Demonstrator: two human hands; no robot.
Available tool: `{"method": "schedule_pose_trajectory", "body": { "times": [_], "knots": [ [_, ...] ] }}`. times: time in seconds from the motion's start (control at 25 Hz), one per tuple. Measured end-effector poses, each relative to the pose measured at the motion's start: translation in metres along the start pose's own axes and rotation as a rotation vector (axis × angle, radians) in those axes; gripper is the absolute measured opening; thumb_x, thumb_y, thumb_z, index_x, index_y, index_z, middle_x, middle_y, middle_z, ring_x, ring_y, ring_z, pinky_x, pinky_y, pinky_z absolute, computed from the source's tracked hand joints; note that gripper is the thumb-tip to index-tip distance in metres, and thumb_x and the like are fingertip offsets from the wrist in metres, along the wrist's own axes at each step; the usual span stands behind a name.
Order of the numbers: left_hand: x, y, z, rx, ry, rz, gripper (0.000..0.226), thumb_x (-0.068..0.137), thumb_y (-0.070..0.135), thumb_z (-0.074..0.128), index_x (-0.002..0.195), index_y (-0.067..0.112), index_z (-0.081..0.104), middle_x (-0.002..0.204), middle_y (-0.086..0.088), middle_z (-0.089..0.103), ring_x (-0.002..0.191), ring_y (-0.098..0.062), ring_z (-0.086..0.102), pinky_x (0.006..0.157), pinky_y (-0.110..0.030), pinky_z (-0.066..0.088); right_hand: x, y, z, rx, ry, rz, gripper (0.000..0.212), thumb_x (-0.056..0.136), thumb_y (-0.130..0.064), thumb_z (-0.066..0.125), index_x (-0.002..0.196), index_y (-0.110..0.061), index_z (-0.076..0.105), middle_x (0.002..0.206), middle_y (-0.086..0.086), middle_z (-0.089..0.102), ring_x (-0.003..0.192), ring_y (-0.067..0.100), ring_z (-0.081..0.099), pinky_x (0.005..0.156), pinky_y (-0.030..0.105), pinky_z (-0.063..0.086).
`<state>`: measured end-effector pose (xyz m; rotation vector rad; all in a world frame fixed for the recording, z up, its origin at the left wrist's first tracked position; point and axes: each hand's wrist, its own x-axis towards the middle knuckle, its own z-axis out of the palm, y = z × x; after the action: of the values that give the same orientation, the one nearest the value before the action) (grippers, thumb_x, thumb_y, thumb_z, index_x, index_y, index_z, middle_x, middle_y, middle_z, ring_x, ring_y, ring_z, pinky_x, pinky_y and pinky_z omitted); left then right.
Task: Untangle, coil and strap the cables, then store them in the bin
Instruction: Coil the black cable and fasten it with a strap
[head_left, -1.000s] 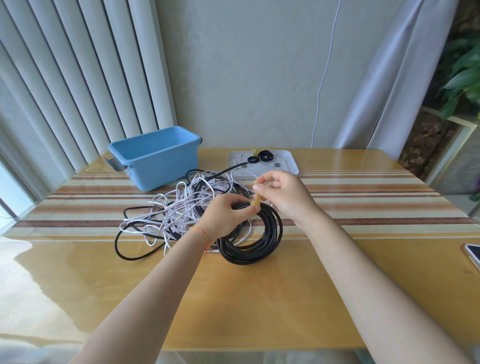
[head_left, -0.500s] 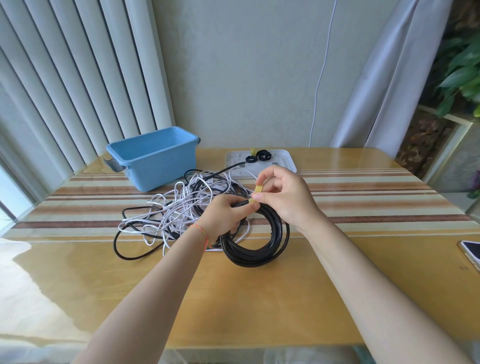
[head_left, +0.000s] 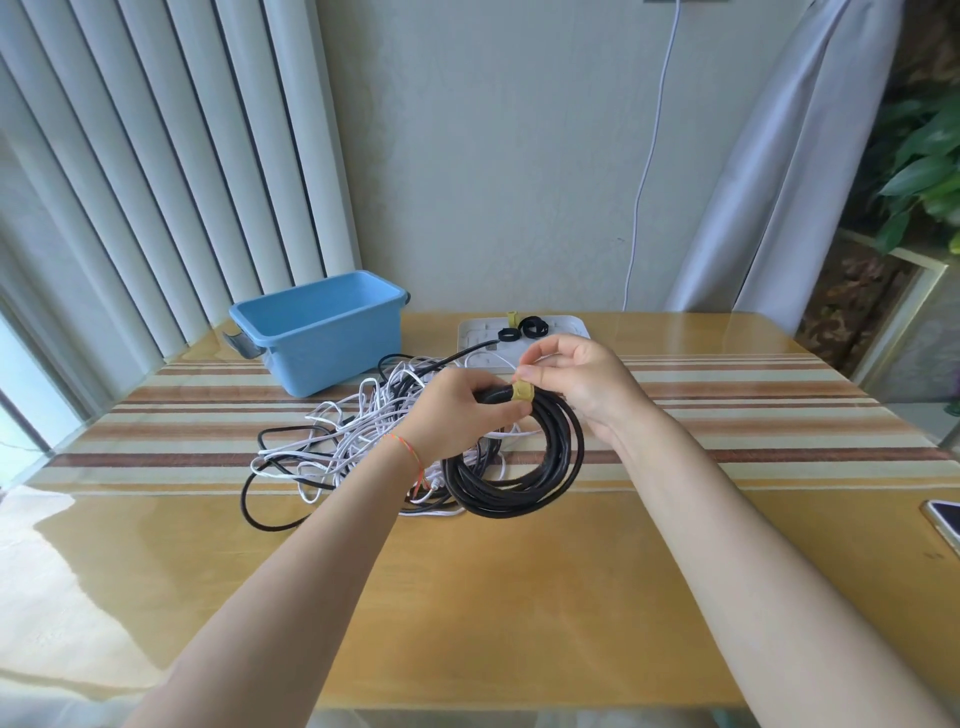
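A coiled black cable (head_left: 519, 483) stands tilted on the table, its top lifted. My left hand (head_left: 457, 410) grips the coil's top bundle from the left. A yellow strap (head_left: 523, 392) is wrapped around that bundle, and my right hand (head_left: 571, 379) pinches it from the right. Behind the coil lies a tangle of white cable (head_left: 343, 436) mixed with loose black cable (head_left: 270, 519). The blue bin (head_left: 322, 332) stands at the back left, open and empty as far as I can see.
A white tray (head_left: 566, 330) at the back centre holds spare black straps (head_left: 529, 327) and a yellow one (head_left: 512, 317). A phone (head_left: 945, 519) lies at the right table edge. A white cord (head_left: 644, 171) hangs down the wall. The table has a striped cloth under glass.
The yellow strap, held up loose before, is now wrapped flat round the top of the black coil. Both hands and the coil rose slightly.
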<state>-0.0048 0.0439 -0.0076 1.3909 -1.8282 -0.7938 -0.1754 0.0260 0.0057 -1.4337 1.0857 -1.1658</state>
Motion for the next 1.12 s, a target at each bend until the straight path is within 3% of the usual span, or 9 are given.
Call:
{"method": "schedule_pose_trajectory", "body": {
  "times": [0.08, 0.16, 0.28, 0.44, 0.56, 0.72, 0.84, 0.96, 1.12],
  "knots": [
    [-0.002, 0.002, -0.004, -0.03, 0.041, 0.039, 0.024, 0.081, 0.027, 0.079, 0.097, 0.018, 0.063, 0.053, 0.012, 0.052, 0.042, -0.005, 0.04, 0.048, -0.02, 0.033, 0.003, -0.006, -0.002, -0.066, -0.045, 0.027, 0.012, 0.083, -0.005, 0.075, 0.085, -0.015, 0.068, 0.082, 0.002, 0.072, 0.075, 0.011, 0.067, 0.067, 0.016, 0.05],
    [-0.002, 0.003, -0.01, -0.065, 0.057, 0.064, 0.037, 0.079, 0.026, 0.081, 0.103, 0.025, 0.052, 0.059, -0.005, 0.051, 0.044, -0.009, 0.035, 0.045, -0.02, 0.03, 0.005, -0.009, -0.002, -0.125, -0.044, 0.042, 0.004, 0.086, -0.015, 0.074, 0.087, -0.017, 0.071, 0.084, -0.002, 0.072, 0.078, 0.009, 0.066, 0.068, 0.014, 0.048],
    [0.002, 0.006, -0.018, -0.088, 0.095, 0.089, 0.038, 0.078, 0.023, 0.082, 0.105, 0.023, 0.055, 0.069, -0.019, 0.062, 0.045, -0.008, 0.037, 0.046, -0.016, 0.032, 0.007, -0.008, 0.003, -0.146, -0.069, 0.063, 0.016, 0.094, -0.034, 0.065, 0.092, -0.02, 0.073, 0.083, -0.001, 0.074, 0.082, 0.014, 0.069, 0.082, 0.028, 0.054],
    [0.01, 0.011, -0.028, -0.05, 0.117, 0.081, 0.026, 0.079, 0.024, 0.082, 0.096, 0.017, 0.064, 0.077, -0.001, 0.073, 0.05, 0.002, 0.051, 0.056, -0.014, 0.04, 0.013, -0.016, 0.009, -0.253, -0.194, 0.071, 0.052, 0.1, -0.047, 0.046, 0.088, -0.004, 0.073, 0.079, 0.013, 0.071, 0.075, 0.021, 0.066, 0.094, 0.047, 0.053],
    [0.016, 0.005, -0.043, -0.025, 0.132, 0.087, 0.021, 0.078, 0.028, 0.083, 0.091, 0.019, 0.071, 0.083, 0.004, 0.074, 0.067, 0.0, 0.061, 0.069, -0.019, 0.048, 0.019, -0.031, 0.017, -0.322, -0.323, 0.049, 0.064, 0.098, -0.054, 0.045, 0.088, 0.005, 0.067, 0.075, 0.014, 0.067, 0.071, 0.021, 0.064, 0.083, 0.041, 0.054],
    [0.024, -0.005, -0.072, -0.051, 0.144, 0.116, 0.023, 0.077, 0.025, 0.084, 0.094, 0.018, 0.07, 0.085, 0.004, 0.075, 0.072, -0.003, 0.065, 0.071, -0.024, 0.052, 0.045, -0.036, 0.046, -0.351, -0.37, -0.041, 0.051, 0.095, -0.053, 0.052, 0.074, -0.008, 0.06, 0.061, 0.01, 0.058, 0.057, 0.021, 0.054, 0.064, 0.032, 0.045],
    [0.038, -0.036, -0.115, -0.073, 0.242, 0.06, 0.031, 0.08, 0.034, 0.081, 0.106, 0.024, 0.067, 0.098, 0.006, 0.072, 0.085, -0.002, 0.064, 0.076, -0.015, 0.048, 0.083, -0.048, 0.073, -0.288, -0.192, -0.038, 0.051, 0.098, -0.05, 0.049, 0.07, -0.009, 0.06, 0.054, 0.006, 0.052, 0.044, 0.016, 0.047, 0.047, 0.022, 0.041],
    [0.06, -0.091, -0.157, 0.17, 0.474, -0.086, 0.029, 0.091, 0.034, 0.068, 0.113, 0.016, 0.068, 0.112, -0.002, 0.068, 0.105, -0.017, 0.063, 0.092, -0.027, 0.047, 0.137, -0.061, 0.086, -0.169, -0.038, -0.015, 0.045, 0.097, -0.046, 0.055, 0.078, -0.006, 0.062, 0.062, 0.004, 0.05, 0.049, 0.015, 0.046, 0.052, 0.025, 0.041],
    [0.097, -0.143, -0.172, 0.647, 0.323, -0.247, 0.046, 0.094, 0.029, 0.058, 0.137, 0.015, 0.052, 0.134, -0.008, 0.052, 0.129, -0.028, 0.045, 0.108, -0.039, 0.032, 0.193, -0.054, 0.124, -0.462, 0.024, -0.186, 0.038, 0.097, -0.042, 0.057, 0.09, -0.005, 0.06, 0.072, 0.006, 0.055, 0.065, 0.021, 0.051, 0.061, 0.031, 0.036]
  ]
}}
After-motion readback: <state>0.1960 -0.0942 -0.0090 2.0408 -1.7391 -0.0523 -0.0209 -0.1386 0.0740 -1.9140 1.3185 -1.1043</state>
